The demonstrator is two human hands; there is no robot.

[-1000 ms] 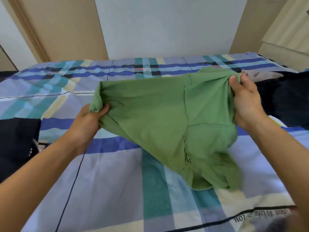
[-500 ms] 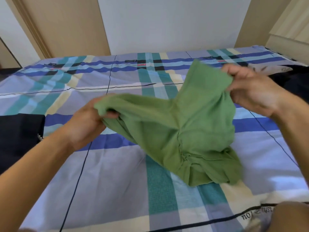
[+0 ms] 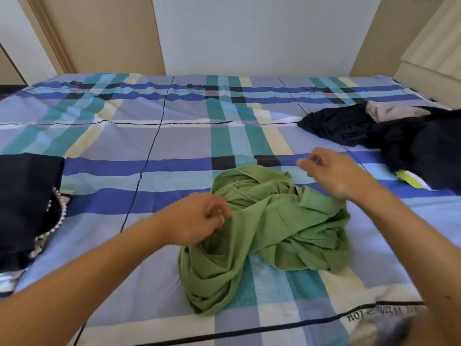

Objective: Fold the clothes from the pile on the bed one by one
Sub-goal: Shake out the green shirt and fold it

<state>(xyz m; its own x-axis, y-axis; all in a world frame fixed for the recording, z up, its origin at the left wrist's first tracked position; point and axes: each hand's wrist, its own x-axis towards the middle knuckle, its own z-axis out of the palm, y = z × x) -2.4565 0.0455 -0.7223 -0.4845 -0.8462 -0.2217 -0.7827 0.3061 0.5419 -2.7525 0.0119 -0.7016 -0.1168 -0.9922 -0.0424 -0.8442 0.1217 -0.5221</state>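
Head view looks down over a bed [image 3: 174, 136] covered in a plaid sheet: blue, teal, cream and lilac bands with thin black lines, plus some printed lettering [image 3: 381, 313] near the front edge. Behind it is a pale wall [image 3: 249, 33] with tan wooden panels [image 3: 104, 33] on either side, and a light wooden cabinet [image 3: 434, 53] at far right.

On the right side of the bed lies a pile of dark clothes [image 3: 399, 136] with a beige-grey piece [image 3: 391, 111] on top and a bit of yellow-green [image 3: 409, 178] poking out underneath. At the left edge lies a dark garment [image 3: 27, 196] with a pale beaded trim.

Both bare arms reach in from the bottom corners. The left hand [image 3: 197, 221] is down at the left edge of the green garment [image 3: 269, 228], with its fingers curled and the tips right against the cloth. Whether it's actually pinching the fabric or just touching it is not clear. The right hand [image 3: 334, 176] hovers above the garment's far right side, a bit blurred, with fingers loosely bent and nothing in them.

The green garment sits in the middle of the bed between the two hands, well apart from the dark pile. It's a crumpled, twisted heap — lots of folds and swirls, a seam or two showing, one lobe trailing toward the front edge.
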